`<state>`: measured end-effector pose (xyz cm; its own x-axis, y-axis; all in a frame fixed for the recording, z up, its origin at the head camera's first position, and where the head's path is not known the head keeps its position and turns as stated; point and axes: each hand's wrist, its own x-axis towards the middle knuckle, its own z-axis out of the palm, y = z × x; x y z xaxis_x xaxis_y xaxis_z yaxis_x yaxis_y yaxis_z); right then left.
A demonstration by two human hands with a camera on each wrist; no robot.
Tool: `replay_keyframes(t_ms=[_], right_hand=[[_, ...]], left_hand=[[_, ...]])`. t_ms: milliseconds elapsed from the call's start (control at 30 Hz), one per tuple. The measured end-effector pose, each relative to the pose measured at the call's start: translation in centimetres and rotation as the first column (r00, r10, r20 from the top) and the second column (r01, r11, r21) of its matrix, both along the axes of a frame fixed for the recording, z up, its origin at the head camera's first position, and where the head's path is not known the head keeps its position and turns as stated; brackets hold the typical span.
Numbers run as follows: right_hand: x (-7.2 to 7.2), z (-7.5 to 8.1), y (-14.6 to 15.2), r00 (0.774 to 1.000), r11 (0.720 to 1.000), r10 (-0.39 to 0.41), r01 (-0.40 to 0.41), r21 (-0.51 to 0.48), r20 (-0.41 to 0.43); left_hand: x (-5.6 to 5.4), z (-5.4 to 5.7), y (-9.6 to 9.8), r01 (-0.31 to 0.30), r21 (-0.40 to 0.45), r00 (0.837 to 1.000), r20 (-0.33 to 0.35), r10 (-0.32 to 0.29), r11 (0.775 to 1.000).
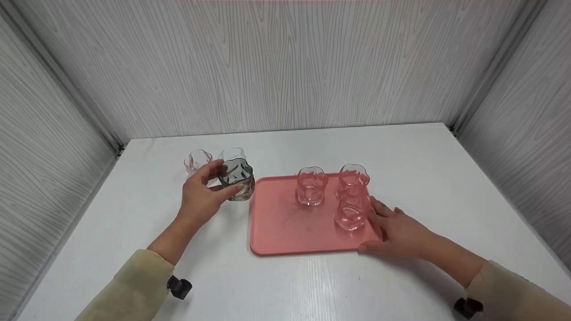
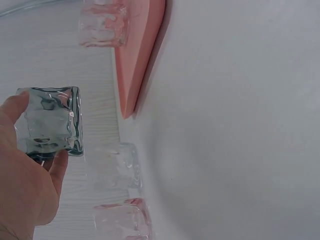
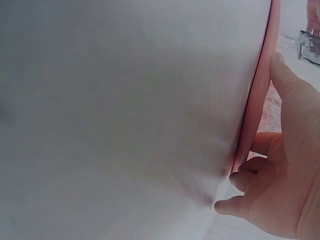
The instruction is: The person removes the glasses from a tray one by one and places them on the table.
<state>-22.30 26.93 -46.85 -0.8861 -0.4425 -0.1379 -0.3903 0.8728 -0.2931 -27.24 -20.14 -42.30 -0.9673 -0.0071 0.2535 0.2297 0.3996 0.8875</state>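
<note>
Smoky glass (image 1: 237, 180), seen from the head, is gripped between the thumb and fingers of the left hand (image 1: 198, 196), just off the left edge of the pink tray (image 1: 274, 229). Three see-through glasses (image 1: 311, 189) stand on that tray, mostly toward its right; a pinkish glass (image 1: 197, 160) and a clear glass (image 1: 232, 153) stand behind, partly hidden by the hand and the smoky glass. The step in hand, I judge, is carrying that glass; moving it on calls for a firm hold and room from its neighbours. From the left wrist, it appears raised above the tabletop. From the right wrist, the right hand (image 3: 290, 165) holds the tray's corner, fingers bent against the rim, apparently steadying it. Around all this, the head view shows a white table (image 1: 308, 285) and grey wood-grain walls (image 1: 290, 67) behind and on both sides.
</note>
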Motion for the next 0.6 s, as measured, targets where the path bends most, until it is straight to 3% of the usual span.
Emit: replay_keyframes(t_ms=[600], right_hand=[[0.1,-0.2,0.1,1.0,1.0,0.009,-0.009,-0.018,-0.014]], left_hand=[[-0.9,-2.0,-1.5,-0.049,-0.019,0.997,0.053,0.05,0.999]])
